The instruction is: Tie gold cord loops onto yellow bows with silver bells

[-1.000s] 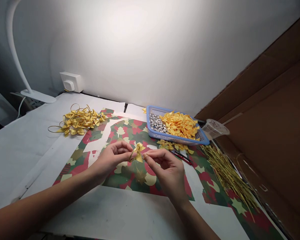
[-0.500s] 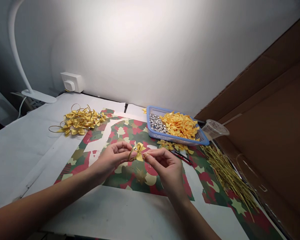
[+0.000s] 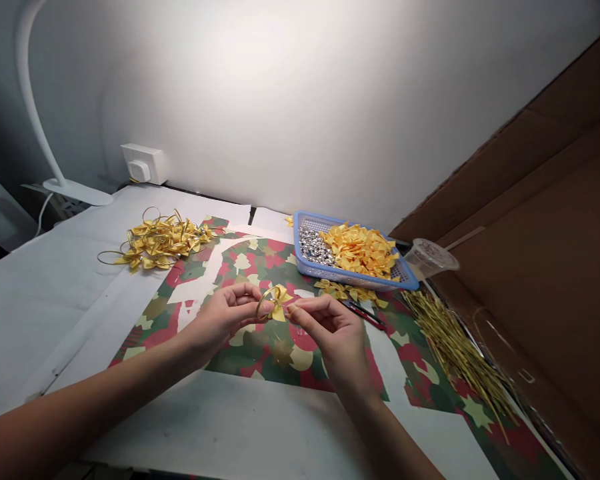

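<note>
A small yellow ribbon bow with a gold cord loop [image 3: 274, 304] is held between both hands just above the patterned paper [image 3: 260, 347]. My left hand [image 3: 225, 317] pinches the loop side with thumb and fingers closed. My right hand [image 3: 330, 333] pinches the bow's right side, its fingers curled. A pile of finished yellow bows with gold loops [image 3: 157, 241] lies at the back left. A blue basket [image 3: 353, 277] at the back right holds loose yellow bows and small silver bells.
Gold cords [image 3: 450, 347] lie in a bundle on the right beside a clear plastic cup [image 3: 430, 257]. A red-handled tool [image 3: 365, 313] and loose bows rest below the basket. A white lamp base [image 3: 77, 192] and wall socket [image 3: 143, 165] stand at the back left. A cardboard wall [image 3: 545, 220] stands at the right.
The hands have closed slightly together and the bow has shifted a little; otherwise nothing has moved.
</note>
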